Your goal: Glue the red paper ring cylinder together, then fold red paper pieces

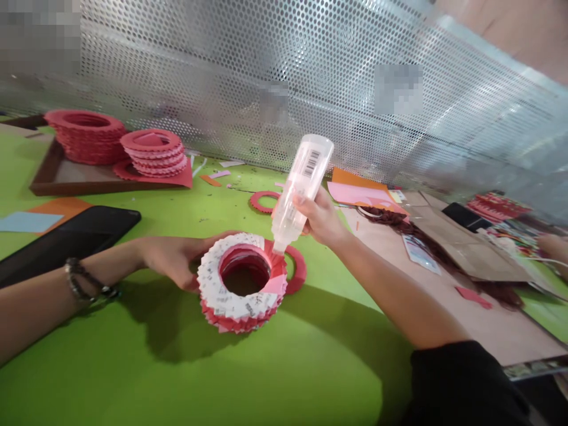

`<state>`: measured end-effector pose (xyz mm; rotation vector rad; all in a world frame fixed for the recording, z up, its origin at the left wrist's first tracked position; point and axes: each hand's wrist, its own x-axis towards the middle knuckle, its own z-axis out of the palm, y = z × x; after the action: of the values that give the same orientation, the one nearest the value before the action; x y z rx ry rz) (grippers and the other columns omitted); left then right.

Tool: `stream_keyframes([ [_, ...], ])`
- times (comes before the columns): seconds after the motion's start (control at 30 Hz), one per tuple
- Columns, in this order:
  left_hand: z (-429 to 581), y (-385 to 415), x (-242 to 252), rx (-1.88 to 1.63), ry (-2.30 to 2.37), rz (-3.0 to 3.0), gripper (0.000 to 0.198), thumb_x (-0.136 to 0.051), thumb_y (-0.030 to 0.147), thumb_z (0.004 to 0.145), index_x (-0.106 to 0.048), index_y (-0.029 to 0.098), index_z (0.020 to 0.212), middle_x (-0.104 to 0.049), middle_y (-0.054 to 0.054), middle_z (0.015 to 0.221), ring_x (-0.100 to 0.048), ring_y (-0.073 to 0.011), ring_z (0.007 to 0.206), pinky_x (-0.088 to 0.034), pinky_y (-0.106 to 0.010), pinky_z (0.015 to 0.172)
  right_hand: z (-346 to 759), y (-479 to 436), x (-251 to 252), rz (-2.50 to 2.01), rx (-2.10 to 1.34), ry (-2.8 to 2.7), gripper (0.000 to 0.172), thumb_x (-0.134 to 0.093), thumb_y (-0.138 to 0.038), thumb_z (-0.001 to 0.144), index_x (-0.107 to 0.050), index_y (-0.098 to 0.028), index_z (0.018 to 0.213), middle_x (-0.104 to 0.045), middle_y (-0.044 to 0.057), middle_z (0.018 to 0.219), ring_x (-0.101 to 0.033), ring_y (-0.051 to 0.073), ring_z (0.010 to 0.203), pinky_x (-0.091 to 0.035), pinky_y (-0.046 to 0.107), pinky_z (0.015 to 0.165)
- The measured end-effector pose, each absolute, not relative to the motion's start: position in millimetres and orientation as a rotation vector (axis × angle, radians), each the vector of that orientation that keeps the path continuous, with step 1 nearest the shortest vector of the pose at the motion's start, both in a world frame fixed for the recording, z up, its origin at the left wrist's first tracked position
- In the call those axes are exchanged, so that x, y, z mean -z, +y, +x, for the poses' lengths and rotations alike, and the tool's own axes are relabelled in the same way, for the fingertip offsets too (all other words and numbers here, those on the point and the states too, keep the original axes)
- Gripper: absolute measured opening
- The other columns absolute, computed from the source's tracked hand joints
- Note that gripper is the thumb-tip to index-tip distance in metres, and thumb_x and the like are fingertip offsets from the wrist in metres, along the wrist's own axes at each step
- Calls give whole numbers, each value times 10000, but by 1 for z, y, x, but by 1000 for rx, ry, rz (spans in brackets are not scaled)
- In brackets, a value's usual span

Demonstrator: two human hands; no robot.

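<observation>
The right hand [320, 220] tips a glue bottle [302, 190] whose barcode label seems unreadable.

Head camera, looking forward and down, close over green table [133, 367]

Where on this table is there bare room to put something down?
The green table is bare in front of the paper ring stack, and between the phone and the tray. It is crowded to the right, around the brown paper.

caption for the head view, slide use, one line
Right hand tips a glue bottle over a folded paper ring steadied by the left hand on a green table.
</observation>
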<state>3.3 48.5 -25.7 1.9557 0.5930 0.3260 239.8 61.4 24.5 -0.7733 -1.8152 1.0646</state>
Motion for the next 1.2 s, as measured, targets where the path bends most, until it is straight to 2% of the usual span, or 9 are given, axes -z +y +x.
stream_keyframes([
  [0.13, 1, 52, 27, -366, 577, 2072, 733, -464, 223, 566, -384, 22, 1266, -592, -89, 1199, -458, -237, 1173, -400, -327, 927, 238, 50, -21, -690, -1062, -1868, 475, -647, -594, 571, -468, -190, 745, -516, -15, 643, -488, 92, 544, -422, 215, 443],
  [0.27, 2, 47, 27, -429, 642, 2033, 698, -499, 271, 578, -432, 54, 1239, -644, -59, 1117, -549, -226, 1067, -430, -314, 896, 237, 57, -18, -682, -1030, -1943, 470, -644, -587, 574, -470, -184, 742, -517, -5, 672, -510, 111, 614, -458, 244, 528],
  [0.5, 12, 33, 20, -479, 696, 1904, 720, -477, 326, 567, -425, 106, 1250, -658, -18, 1090, -590, -200, 992, -456, -296, 862, 229, 85, -15, -683, -1066, -1903, 468, -656, -580, 561, -466, -196, 751, -537, 1, 708, -518, 115, 624, -445, 216, 462],
  [0.67, 10, 41, 18, -349, 665, 1948, 711, -513, 268, 529, -455, 96, 1217, -646, -44, 1114, -578, -225, 1018, -452, -305, 872, 229, 86, -17, -651, -1148, -1884, 476, -643, -591, 564, -464, -197, 763, -514, -23, 643, -482, 86, 524, -405, 195, 399],
  [0.77, 7, 43, 18, -358, 653, 1916, 695, -491, 241, 524, -459, 96, 1204, -642, -37, 1122, -567, -219, 1040, -435, -292, 891, 233, 79, -17, -617, -1230, -1923, 509, -644, -609, 548, -468, -193, 784, -524, -21, 638, -503, 98, 528, -438, 221, 435],
  [0.97, 6, 41, 23, -337, 649, 1876, 710, -459, 241, 535, -430, 92, 1229, -625, -14, 1153, -559, -197, 1044, -422, -267, 898, 232, 85, -10, -607, -1252, -1991, 535, -660, -597, 551, -471, -173, 818, -551, 7, 680, -545, 125, 600, -472, 252, 500],
  [1.1, 5, 45, 23, -331, 633, 1958, 731, -478, 284, 568, -387, 73, 1263, -627, -29, 1140, -560, -204, 1032, -423, -279, 898, 228, 98, -9, -640, -1218, -1970, 528, -649, -596, 573, -457, -177, 831, -541, -1, 677, -526, 109, 551, -435, 226, 436],
  [1.2, 5, 51, 21, -198, 515, 2040, 767, -506, 282, 585, -322, 38, 1288, -603, -67, 1165, -525, -209, 1074, -410, -259, 905, 230, 97, -11, -593, -1270, -1953, 536, -632, -609, 585, -439, -183, 848, -524, -21, 643, -505, 95, 504, -404, 210, 401],
])
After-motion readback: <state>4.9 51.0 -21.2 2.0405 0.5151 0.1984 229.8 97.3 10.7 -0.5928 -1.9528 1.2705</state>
